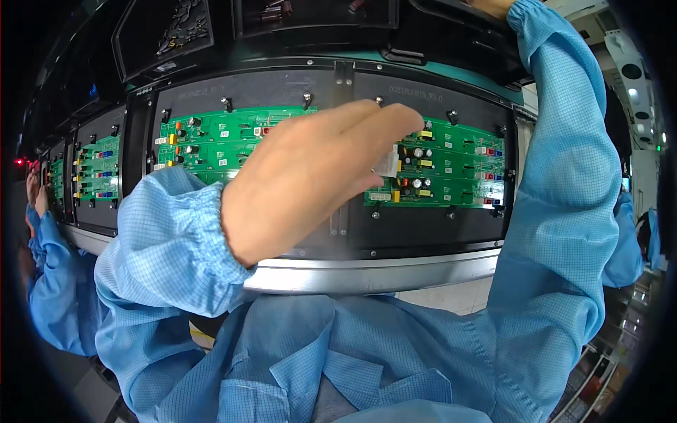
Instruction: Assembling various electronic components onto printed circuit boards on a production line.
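Note:
My left hand (310,173) reaches across to the right-hand group of green circuit boards (458,166). Its thumb and fingers close around a small whitish block-shaped component (388,163), blurred, over the boards' left end; whether it touches a board I cannot tell. Capacitors and yellow parts stand just beside the fingertips. My right hand (491,5) is stretched far up at the top edge, by a black bin (465,32); its fingers are out of the picture. Under my left wrist lies another group of green boards (211,141), partly covered by the hand and sleeve.
The boards sit in black fixture plates (275,84) with upright clamp pins. Black trays of small parts (183,28) line the back. A metal rail (374,275) runs along the front. Further left are more boards (99,169) and a co-worker's hands (37,194).

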The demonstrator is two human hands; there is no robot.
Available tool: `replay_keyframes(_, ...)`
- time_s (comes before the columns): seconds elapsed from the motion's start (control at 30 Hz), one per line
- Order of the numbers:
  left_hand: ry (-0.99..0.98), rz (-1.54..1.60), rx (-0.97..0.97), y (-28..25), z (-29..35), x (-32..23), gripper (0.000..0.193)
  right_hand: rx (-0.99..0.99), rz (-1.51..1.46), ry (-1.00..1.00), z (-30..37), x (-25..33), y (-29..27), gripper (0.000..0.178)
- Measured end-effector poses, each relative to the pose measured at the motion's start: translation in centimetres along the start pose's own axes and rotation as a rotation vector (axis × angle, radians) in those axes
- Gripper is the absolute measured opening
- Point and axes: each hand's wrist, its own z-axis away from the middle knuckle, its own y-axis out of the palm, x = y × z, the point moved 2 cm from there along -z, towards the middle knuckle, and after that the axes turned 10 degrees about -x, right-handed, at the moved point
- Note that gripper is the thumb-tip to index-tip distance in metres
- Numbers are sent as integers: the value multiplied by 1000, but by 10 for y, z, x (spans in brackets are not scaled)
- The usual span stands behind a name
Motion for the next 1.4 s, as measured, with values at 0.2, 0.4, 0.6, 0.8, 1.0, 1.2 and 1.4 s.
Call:
replay_keyframes(0.2, 167, -110, 0, -2, 12, 10, 47, 418, 501, 855, -81, 80, 1, 31)
replay_keyframes(0.4, -368, 164, 123, -3, 20, 28, 29, 283, 381, 818, -98, 85, 11, 33)
replay_keyframes(0.6, -779, 695, 259, 7, 21, 63, 22, 281, 354, 722, -101, 56, 31, 33)
replay_keyframes(0.8, -456, 413, 241, 6, 34, 50, 33, 228, 343, 808, -92, 84, 15, 33)
replay_keyframes(1.0, -63, -118, 119, 24, 42, 32, 41, 210, 319, 868, -90, 90, 13, 33)
replay_keyframes(1.2, 6, -221, 63, 35, 53, 37, 42, 178, 319, 902, -96, 94, 7, 33)
replay_keyframes(1.4, 33, -261, 54, 31, 46, 39, 30, 154, 324, 941, -96, 95, 1, 32)
